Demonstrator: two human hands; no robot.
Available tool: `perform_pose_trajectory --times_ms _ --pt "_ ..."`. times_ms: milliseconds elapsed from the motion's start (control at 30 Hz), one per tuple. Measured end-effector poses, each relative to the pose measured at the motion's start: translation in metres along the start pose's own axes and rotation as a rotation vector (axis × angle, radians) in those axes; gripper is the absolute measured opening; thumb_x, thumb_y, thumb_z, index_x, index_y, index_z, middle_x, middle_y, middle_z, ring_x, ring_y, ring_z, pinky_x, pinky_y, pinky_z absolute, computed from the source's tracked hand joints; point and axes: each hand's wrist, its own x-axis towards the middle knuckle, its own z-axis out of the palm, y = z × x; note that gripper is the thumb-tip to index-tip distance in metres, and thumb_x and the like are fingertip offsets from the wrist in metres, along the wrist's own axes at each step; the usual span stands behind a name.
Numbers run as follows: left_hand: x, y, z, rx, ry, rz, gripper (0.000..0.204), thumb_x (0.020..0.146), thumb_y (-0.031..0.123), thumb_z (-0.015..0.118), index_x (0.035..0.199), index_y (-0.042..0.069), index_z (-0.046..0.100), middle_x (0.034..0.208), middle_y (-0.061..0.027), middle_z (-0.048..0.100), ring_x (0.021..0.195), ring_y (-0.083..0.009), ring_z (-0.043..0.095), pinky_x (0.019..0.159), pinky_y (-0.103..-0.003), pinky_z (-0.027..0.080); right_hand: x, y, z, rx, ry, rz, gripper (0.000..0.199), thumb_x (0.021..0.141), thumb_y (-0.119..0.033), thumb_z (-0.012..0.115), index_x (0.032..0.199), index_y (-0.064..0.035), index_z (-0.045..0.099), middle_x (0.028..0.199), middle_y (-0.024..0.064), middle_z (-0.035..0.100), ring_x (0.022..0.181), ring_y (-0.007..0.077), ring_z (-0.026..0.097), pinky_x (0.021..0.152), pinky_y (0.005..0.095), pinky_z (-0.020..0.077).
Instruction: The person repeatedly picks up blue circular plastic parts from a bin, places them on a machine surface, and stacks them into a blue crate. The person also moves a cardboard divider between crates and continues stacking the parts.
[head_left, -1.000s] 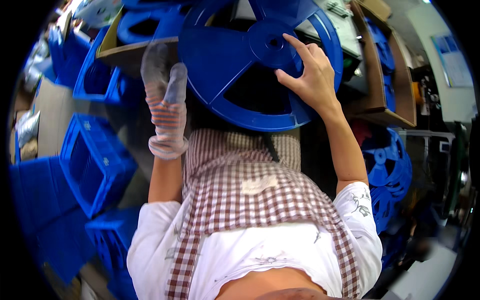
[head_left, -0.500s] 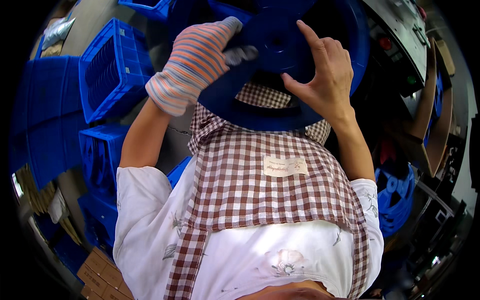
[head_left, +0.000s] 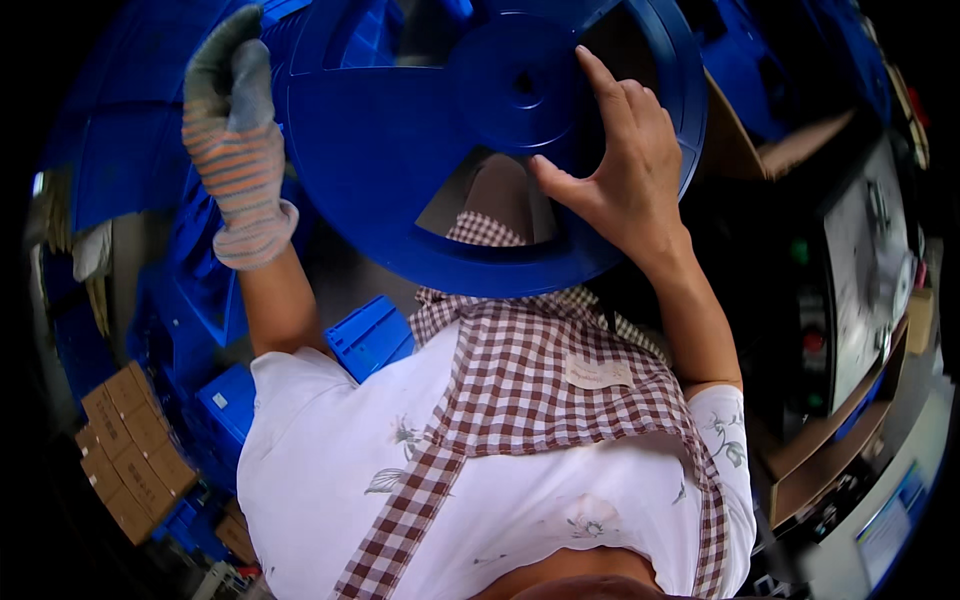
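A large blue plastic reel [head_left: 375, 150] with a round hub and cut-out windows lies tilted before my body. My bare right hand [head_left: 625, 165] is on its right side, gripping it beside the hub. The thumb and index finger form a wide curve over the face, and the other fingers fold back partly hidden. To the left, apart from the reel's rim, my left hand [head_left: 238, 135] wears a striped knit glove with grey fingers. Its fingers point up and bend slightly, the thumb alongside, and nothing shows in them.
Blue plastic crates [head_left: 372, 338] stand at my left side and beyond. Stacked brown cartons [head_left: 135, 450] are at the lower left. On the right is a machine with a light metal top [head_left: 865, 250] and a red button [head_left: 814, 342], next to an open cardboard box [head_left: 835, 440].
My view and body have turned to the left. The left hand has left the reel and moved out to its left. My right hand stays on the reel, whose face now shows more fully.
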Motion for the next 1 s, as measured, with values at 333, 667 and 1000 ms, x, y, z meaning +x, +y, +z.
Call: perform_pose_trajectory --times_ms 333,667,1000 --pt "-0.032 0.029 -0.009 -0.043 0.048 -0.75 0.049 0.094 0.027 0.056 0.135 0.003 0.046 0.129 -0.0166 0.053 0.119 -0.0265 0.053 0.104 -0.035 0.04 0.03 0.003 0.038 0.253 -0.131 0.036 0.093 0.062 -0.034 0.08 0.14 -0.005 0.04 0.092 0.0087 0.055 0.084 0.0233 0.055 0.073 0.0358 0.0443" --pt "-0.092 0.029 -0.025 -0.633 0.296 -1.227 0.055 0.099 0.041 0.046 0.134 -0.001 0.042 0.126 -0.0178 0.056 0.114 -0.0294 0.057 0.101 -0.04 0.046 0.029 0.062 0.114 1.896 -0.87 1.32 0.06 0.081 -0.045 0.065 0.121 -0.0007 0.058 0.107 0.0172 0.065 0.092 0.0242 0.065 0.079 0.0345 0.055" --pt "-0.207 0.023 0.048 -0.244 0.115 -1.335 0.055 0.097 0.033 0.053 0.137 -0.001 0.038 0.128 -0.0201 0.052 0.116 -0.0263 0.054 0.101 -0.036 0.043 -0.069 0.103 0.134 2.162 -0.782 1.31 0.039 0.089 -0.038 0.058 0.108 -0.0051 0.065 0.091 0.0137 0.07 0.075 0.023 0.07 0.059 0.0319 0.059"
